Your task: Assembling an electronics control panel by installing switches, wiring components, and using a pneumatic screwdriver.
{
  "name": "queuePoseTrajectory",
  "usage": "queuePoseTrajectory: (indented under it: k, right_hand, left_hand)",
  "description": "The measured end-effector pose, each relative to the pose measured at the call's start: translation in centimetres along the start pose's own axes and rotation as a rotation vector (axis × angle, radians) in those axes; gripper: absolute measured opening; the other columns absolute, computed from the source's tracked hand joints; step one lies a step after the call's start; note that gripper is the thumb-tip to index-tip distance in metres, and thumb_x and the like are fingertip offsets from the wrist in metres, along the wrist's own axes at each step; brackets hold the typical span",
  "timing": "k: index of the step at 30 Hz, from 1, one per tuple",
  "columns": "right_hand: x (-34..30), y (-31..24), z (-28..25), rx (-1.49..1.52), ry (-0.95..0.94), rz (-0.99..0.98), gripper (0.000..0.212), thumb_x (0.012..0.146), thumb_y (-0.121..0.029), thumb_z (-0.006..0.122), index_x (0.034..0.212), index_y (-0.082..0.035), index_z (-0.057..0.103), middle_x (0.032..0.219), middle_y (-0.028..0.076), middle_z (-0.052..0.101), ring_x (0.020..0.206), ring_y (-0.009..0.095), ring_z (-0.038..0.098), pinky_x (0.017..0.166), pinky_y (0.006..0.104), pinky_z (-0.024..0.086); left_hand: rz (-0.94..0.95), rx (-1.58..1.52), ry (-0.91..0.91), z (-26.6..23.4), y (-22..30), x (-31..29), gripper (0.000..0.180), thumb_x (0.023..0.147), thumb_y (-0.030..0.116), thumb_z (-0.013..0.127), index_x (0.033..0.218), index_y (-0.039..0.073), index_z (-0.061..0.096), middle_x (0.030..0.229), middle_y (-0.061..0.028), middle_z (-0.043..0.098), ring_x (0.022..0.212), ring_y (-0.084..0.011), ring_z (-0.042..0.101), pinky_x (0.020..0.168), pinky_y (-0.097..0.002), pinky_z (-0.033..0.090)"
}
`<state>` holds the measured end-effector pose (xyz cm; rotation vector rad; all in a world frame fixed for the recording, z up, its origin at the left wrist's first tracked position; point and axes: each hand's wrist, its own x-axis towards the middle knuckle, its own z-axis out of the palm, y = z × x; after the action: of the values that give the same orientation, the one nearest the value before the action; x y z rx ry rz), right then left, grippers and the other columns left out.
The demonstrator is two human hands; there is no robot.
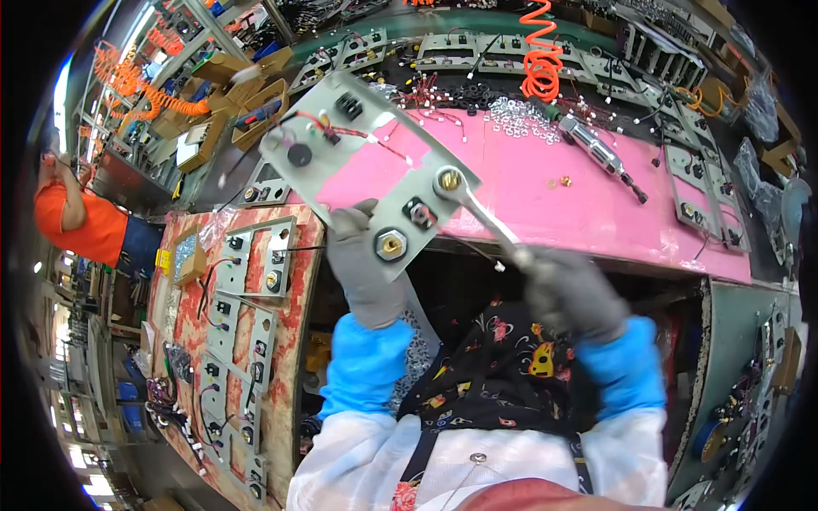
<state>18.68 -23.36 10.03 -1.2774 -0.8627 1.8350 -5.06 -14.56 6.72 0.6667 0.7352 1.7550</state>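
Note:
My left hand (pixel 368 266), in a grey glove, grips the near edge of a grey metal panel frame (pixel 430 153). The frame is held tilted above the pink mat, with a large opening in its middle. On its near strip sit a brass fitting with a hex nut (pixel 391 245), a black socket (pixel 418 213) and a second brass fitting (pixel 449 180). A wrench (pixel 490 217) has its head around that second fitting. My right hand (pixel 573 294), gloved in grey and slightly blurred, is closed on the wrench's handle. Wires (pixel 366 136) hang from the frame's far strip.
A pneumatic screwdriver (pixel 601 155) lies on the pink mat (pixel 545 200) beside a pile of nuts (pixel 521 119). An orange coiled hose (pixel 539 68) hangs behind. More panel frames (pixel 223 328) lie on the left table. A person in orange (pixel 89 217) stands at far left.

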Motion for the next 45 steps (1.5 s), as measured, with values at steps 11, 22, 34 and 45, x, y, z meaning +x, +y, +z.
queuePoseTrajectory:
  k: [11, 22, 34, 45]
  right_hand:
    - [-2.0, 0.7, -0.4, -0.142, -0.051, -0.186, 0.037, 0.102, -0.026, 0.048, 0.128, 0.001, 0.054, 0.057, -0.002, 0.04, 0.041, 0.005, 0.036, 0.037, 0.0217, 0.031]
    - [-0.8, 6.4, 7.4, 0.383, 0.154, -0.317, 0.038, 0.104, -0.029, 0.046, 0.134, -0.007, 0.047, 0.06, 0.0, 0.04, 0.042, 0.007, 0.037, 0.037, 0.0237, 0.031]
    - [1.8, 7.4, 9.2, 0.595, 0.123, -0.358, 0.042, 0.103, -0.036, 0.046, 0.136, -0.01, 0.044, 0.061, 0.0, 0.036, 0.044, 0.009, 0.038, 0.039, 0.0267, 0.035]
    - [-1.1, 3.3, -8.9, -0.261, 0.725, -0.171, 0.04, 0.1, -0.026, 0.049, 0.136, -0.008, 0.052, 0.06, 0.002, 0.052, 0.04, 0.009, 0.047, 0.036, 0.025, 0.036]
  left_hand:
    - [0.161, 0.223, -0.04, 1.3, 3.3, -0.1, 0.04, 0.099, 0.042, 0.051, 0.088, 0.004, 0.051, 0.098, -0.0143, 0.058, 0.085, -0.0193, 0.059, 0.078, -0.0335, 0.053]
    - [0.33, 0.287, -0.046, 3.4, -0.7, -1.8, 0.036, 0.1, 0.039, 0.051, 0.092, 0.004, 0.053, 0.102, -0.0134, 0.057, 0.094, -0.02, 0.059, 0.087, -0.034, 0.051]
    - [0.107, 0.195, 0.076, 5.5, -4.4, -3.6, 0.038, 0.102, 0.04, 0.041, 0.098, 0.003, 0.048, 0.102, -0.0119, 0.055, 0.089, -0.0206, 0.06, 0.077, -0.0312, 0.055]
    - [-0.39, 0.435, -0.171, 0.0, -5.5, 8.0, 0.043, 0.099, 0.038, 0.053, 0.106, -0.004, 0.062, 0.086, -0.0099, 0.063, 0.078, -0.0164, 0.064, 0.061, -0.0283, 0.055]
